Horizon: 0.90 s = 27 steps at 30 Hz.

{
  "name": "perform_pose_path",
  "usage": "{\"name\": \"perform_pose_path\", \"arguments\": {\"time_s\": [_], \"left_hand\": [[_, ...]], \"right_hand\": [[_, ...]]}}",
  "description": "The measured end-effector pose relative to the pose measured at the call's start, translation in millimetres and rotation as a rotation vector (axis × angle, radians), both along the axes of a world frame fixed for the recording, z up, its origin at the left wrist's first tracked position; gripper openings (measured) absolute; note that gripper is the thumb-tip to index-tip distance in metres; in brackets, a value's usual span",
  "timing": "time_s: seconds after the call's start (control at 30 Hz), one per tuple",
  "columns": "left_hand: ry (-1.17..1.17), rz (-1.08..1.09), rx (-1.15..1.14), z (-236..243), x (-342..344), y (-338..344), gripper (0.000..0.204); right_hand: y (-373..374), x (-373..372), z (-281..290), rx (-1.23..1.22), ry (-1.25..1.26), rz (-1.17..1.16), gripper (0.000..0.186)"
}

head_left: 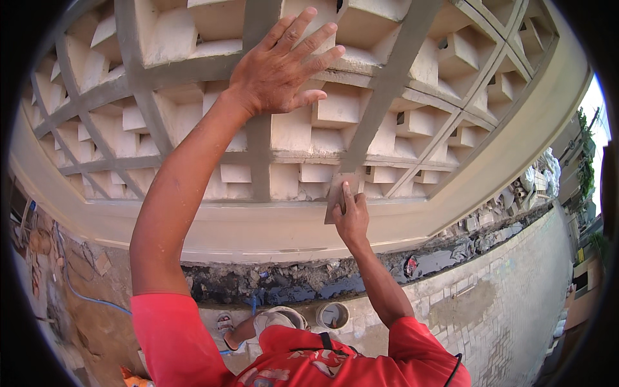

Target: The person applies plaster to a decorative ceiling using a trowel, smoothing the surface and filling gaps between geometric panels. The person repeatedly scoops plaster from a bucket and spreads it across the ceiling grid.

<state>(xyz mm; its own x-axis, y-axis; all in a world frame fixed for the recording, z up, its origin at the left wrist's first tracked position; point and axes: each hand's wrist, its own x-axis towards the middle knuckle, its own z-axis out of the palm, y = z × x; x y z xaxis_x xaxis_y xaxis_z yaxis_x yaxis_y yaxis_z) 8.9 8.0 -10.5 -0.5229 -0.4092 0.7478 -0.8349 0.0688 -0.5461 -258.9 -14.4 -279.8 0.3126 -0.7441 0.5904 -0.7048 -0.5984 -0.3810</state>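
1. Outdoors, a cream-coloured masonry lattice wall (336, 111) with deep, block-filled openings rises over a long smooth cream ledge (277, 227); below run a dark, wet, rubble-edged trench (225, 284) and pale block paving (516, 303).
2. Left hand (276, 79): fingers spread apart, gripping nothing, palm turned to the lattice and seemingly braced on its ribs.
3. Right hand (351, 219): fingers curled and clamped on a flat rectangular dull-grey trowel (334, 197), index finger stretched along it. Its handle is hidden.
4. That trowel sits at the foot of a slanting smooth grey mortar-coated rib (382, 113), near the ledge, apparently against the surface.
5. Step in hand, as I judge it: smoothing the grey coat at the rib's lower end. Ribs farther right look paler, perhaps uncoated.
6. My judgement of the next move: it calls for a flat blade, light even pressure and care at the rib's edges.
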Motion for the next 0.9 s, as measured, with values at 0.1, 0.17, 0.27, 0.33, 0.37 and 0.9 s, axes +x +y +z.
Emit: {"name": "perform_pose_path", "arguments": {"time_s": [0.1, 0.17, 0.27, 0.33, 0.37, 0.9], "left_hand": [[-0.008, 0.026, -0.011, 6, 1, 1, 0.07], [-0.017, 0.055, 0.008, 1, -1, 0, 0.071], [-0.036, 0.056, 0.01, 1, 1, 0, 0.07], [-0.056, 0.081, 0.001, 3, 3, 4, 0.07], [-0.072, 0.091, -0.005, 4, 4, 5, 0.07], [-0.169, 0.083, -0.046, 6, -6, -2, 0.068]], "right_hand": [[4, -10, 35, -0.059, -0.096, 0.044, 0.07], [-2, -11, 84, -0.176, -0.203, 0.07, 0.069], [-12, 3, 127, -0.175, -0.205, 0.014, 0.069], [-12, 21, 97, -0.149, -0.188, 0.003, 0.072], [-16, 30, 74, -0.136, -0.185, -0.004, 0.074], [10, -37, 11, 0.123, -0.485, -0.047, 0.064]]}}
